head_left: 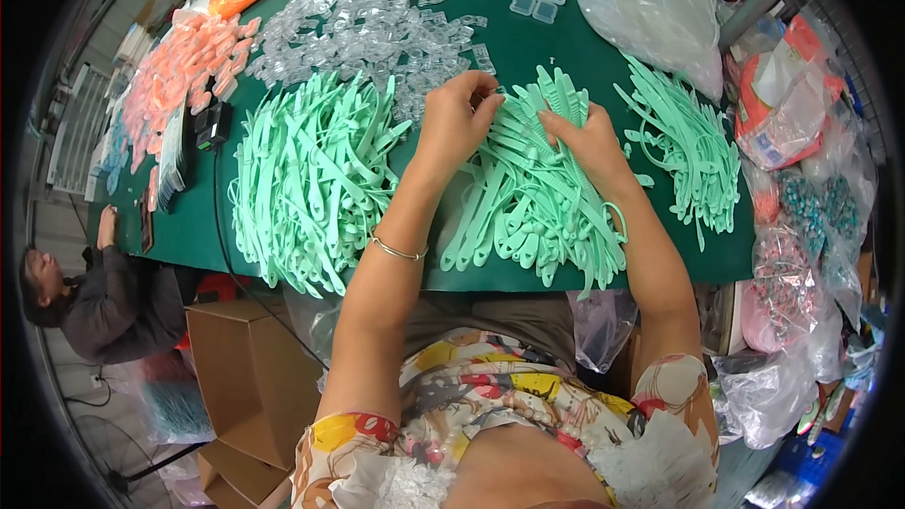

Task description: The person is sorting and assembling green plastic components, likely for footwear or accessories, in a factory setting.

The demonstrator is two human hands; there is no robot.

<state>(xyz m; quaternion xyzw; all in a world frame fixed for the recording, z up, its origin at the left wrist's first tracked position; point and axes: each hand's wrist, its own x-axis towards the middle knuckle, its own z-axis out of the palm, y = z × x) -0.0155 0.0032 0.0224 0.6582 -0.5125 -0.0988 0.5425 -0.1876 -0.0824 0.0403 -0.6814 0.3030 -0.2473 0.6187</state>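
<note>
In the middle of the table lies a heap of long, thin mint-green plastic strips (528, 212), each with a wider rounded end. My right hand (594, 146) is closed round a bunch of these strips (556, 94), thumb on top, their narrow ends fanned away from me. Beside the bunch's left tips, my left hand (457, 118) has thumb and fingers pinched together; what they hold is too small to make out. A larger pile of the same strips (311, 179) lies left of my left forearm, and a smaller pile (683, 146) lies to the right.
Clear plastic pieces (368, 28) spread over the green table (528, 47), with orange pieces (189, 66) at far left. A small black device (214, 124) trails a cable. A big clear bag (650, 5) stands back right. Another person (113, 302) sits left, near cardboard boxes (245, 377).
</note>
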